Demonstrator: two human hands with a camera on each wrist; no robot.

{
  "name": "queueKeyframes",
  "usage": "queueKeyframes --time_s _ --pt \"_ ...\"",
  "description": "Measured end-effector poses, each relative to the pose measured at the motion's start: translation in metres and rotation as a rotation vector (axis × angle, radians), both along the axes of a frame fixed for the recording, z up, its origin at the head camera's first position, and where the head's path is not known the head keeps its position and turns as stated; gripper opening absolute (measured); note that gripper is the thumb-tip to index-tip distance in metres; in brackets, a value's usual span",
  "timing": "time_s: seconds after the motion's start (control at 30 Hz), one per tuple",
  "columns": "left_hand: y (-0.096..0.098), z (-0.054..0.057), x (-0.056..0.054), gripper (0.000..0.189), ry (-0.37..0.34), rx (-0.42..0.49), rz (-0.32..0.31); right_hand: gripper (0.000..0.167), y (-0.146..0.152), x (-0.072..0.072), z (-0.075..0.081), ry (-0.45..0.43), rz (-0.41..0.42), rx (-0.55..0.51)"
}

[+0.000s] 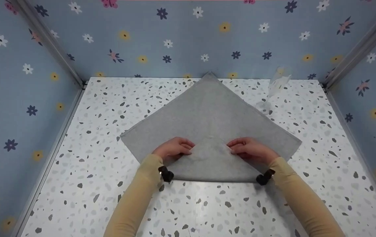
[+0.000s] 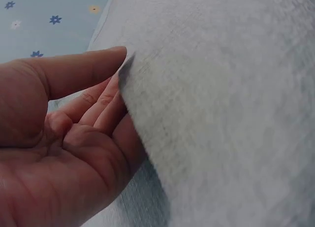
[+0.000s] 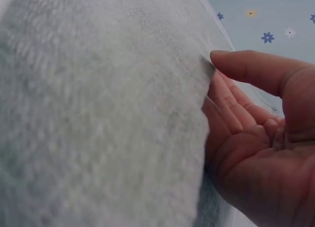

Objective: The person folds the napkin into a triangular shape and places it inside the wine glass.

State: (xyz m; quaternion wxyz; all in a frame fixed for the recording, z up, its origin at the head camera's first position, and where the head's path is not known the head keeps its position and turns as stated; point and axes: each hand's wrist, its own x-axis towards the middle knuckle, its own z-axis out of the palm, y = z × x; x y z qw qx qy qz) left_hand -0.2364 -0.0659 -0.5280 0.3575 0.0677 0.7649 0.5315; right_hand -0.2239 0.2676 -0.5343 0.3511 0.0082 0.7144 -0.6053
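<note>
A grey cloth [image 1: 207, 112] lies in a diamond, one corner pointing to the back wall. Its near corner is folded up over it as a triangular flap [image 1: 214, 164], leaving a straight fold along the near side. At the flap's left edge, my left hand [image 1: 175, 148] pinches the fabric, thumb on top and fingers beneath, as the left wrist view shows. My right hand [image 1: 252, 149] pinches the flap's right edge in the same way. In the right wrist view the thumb [image 3: 256, 69] meets the edge of the cloth [image 3: 123, 113]. The cloth hides some fingertips.
A crumpled clear plastic piece [image 1: 278, 85] lies at the back right, beside the cloth. The white speckled table [image 1: 86, 164] is bounded by blue flowered panels [image 1: 188, 39] at the back and both sides. A black wrist camera [image 1: 166, 174] sits close above the cloth's near fold.
</note>
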Motion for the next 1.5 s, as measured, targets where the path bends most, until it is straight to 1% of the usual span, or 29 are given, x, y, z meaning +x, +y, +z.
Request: queueKeyframes --time_s 0.13,0.23,0.3,0.43,0.57,0.63,0.77,0.93,1.13,1.27,1.4,1.5 --pt "-0.010 0.000 0.003 0.033 -0.055 0.037 0.007 0.037 0.009 0.005 0.003 0.012 0.045 -0.013" --pt "-0.015 0.001 0.005 0.033 -0.054 0.038 -0.007 0.035 0.016 0.010 0.006 0.011 0.065 0.000" --pt "-0.017 0.001 0.006 0.032 -0.041 0.027 -0.022 0.035 0.019 0.013 0.007 0.008 0.071 0.021" --pt "-0.018 0.003 0.008 0.032 -0.039 0.025 -0.040 0.035 0.021 0.017 0.009 0.042 0.097 0.068" --pt "-0.019 0.004 0.007 0.033 -0.052 0.039 -0.043 0.032 0.019 0.017 0.009 0.071 0.094 0.080" --pt "-0.018 0.003 0.005 0.034 -0.041 0.042 -0.050 0.031 0.019 0.016 0.010 0.081 0.082 0.088" --pt "-0.016 0.002 -0.004 0.036 -0.030 0.044 -0.053 0.031 0.020 0.011 0.012 0.105 0.059 0.091" --pt "-0.014 -0.001 -0.020 0.040 -0.035 0.071 -0.033 0.033 0.022 -0.001 0.014 0.118 0.026 0.082" --pt "-0.013 -0.001 -0.037 0.042 -0.058 0.090 0.040 0.037 0.021 -0.024 0.014 0.151 -0.015 0.077" --pt "-0.015 -0.001 -0.047 0.042 -0.046 0.077 0.088 0.039 0.018 -0.038 0.015 0.170 -0.029 0.088" --pt "-0.015 0.000 -0.056 0.042 -0.029 0.083 0.106 0.038 0.014 -0.049 0.015 0.186 -0.055 0.084" --pt "-0.014 0.001 -0.064 0.044 -0.017 0.122 0.108 0.038 0.013 -0.056 0.015 0.197 -0.087 0.060"
